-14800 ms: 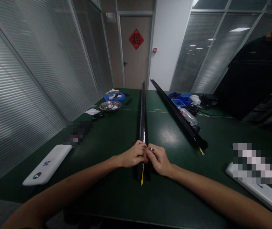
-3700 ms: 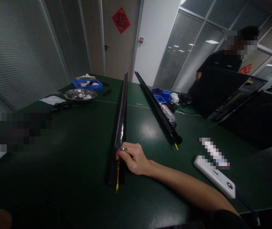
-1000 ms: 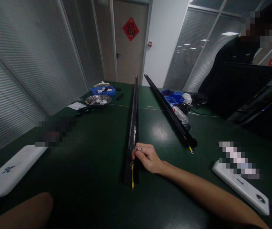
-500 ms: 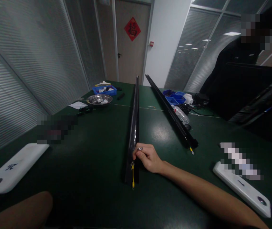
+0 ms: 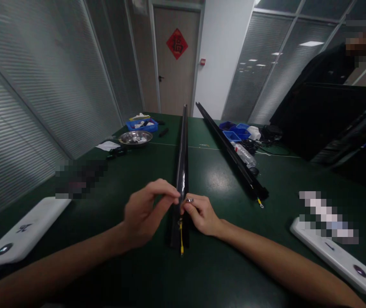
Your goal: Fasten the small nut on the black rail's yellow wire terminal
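Observation:
A long black rail lies lengthwise on the green table, its near end in front of me. A yellow wire with a metal ring terminal comes out of that end. My right hand, wearing a ring, rests against the rail's right side with its fingers curled into a pinch just above the wire; what they hold is hidden. From the left, my left hand reaches to the rail beside it. Its thumb and fingertips come together, and anything between them is too small to make out.
Another black rail with a yellow ring-terminal wire lies to the right. Near it are blue bins and a plastic bottle. Left stand a metal bowl and a blue basket. White devices lie either side. A person stands right.
My left hand has come in from the lower left to the rail, beside my right hand. My right hand keeps its place and its grip.

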Motion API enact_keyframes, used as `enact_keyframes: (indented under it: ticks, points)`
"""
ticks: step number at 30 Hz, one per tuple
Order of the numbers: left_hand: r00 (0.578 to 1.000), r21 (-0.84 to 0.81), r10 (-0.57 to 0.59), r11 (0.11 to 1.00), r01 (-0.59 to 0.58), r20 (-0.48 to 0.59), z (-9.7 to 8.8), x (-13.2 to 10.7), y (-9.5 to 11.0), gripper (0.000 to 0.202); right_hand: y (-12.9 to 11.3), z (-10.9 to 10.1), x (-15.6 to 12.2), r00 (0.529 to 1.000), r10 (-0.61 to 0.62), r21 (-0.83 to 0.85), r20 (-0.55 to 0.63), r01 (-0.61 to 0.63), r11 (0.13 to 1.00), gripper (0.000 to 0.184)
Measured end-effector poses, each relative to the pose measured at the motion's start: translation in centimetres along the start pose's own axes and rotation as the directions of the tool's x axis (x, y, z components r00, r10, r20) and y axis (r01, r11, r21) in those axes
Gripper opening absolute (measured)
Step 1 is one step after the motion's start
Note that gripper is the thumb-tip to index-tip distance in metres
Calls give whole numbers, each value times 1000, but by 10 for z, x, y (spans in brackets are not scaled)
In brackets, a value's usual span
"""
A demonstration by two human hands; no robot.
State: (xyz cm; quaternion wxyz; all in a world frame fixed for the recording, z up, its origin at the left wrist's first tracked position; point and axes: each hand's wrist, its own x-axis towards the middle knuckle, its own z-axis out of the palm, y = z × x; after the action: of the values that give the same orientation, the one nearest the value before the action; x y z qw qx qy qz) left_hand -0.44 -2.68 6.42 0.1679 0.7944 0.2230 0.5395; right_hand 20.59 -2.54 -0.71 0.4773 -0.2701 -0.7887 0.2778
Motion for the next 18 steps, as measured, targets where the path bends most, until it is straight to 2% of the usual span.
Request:
enact_keyframes:
  ticks: [2, 4, 6, 9, 11, 13, 18]
  points:
    - [991, -24, -61, 998, 64, 118, 9, -10, -18, 10, 1, 0, 1, 1000, 0, 20, 23, -1, 1000, 38]
    - [954, -13, -183, 981, 191, 237, 15, -20, -34, 9, 1, 0, 2, 999, -1, 43, 38, 0, 999, 40]
    - [859, 26, -277, 955, 295, 431, 17, -28, -44, 9, 1, 0, 2, 1000, -9, 46, 21, 8, 999, 40]
    - [750, 60, -296, 944, 325, 591, 17, -30, -48, 10, -1, 1, 1, 999, 0, 14, -38, 0, 1000, 37]
    - [708, 63, -295, 940, 335, 641, 18, -29, -48, 14, -1, 2, -1, 999, 18, -3, -40, -18, 1000, 36]
    - [686, 61, -300, 935, 350, 663, 20, -29, -51, 17, -2, 2, -1, 999, 27, -16, -24, -27, 1000, 35]
    - [682, 37, -307, 924, 379, 664, 24, -32, -58, 22, -3, 1, -2, 999, 33, -55, -20, -34, 998, 34]
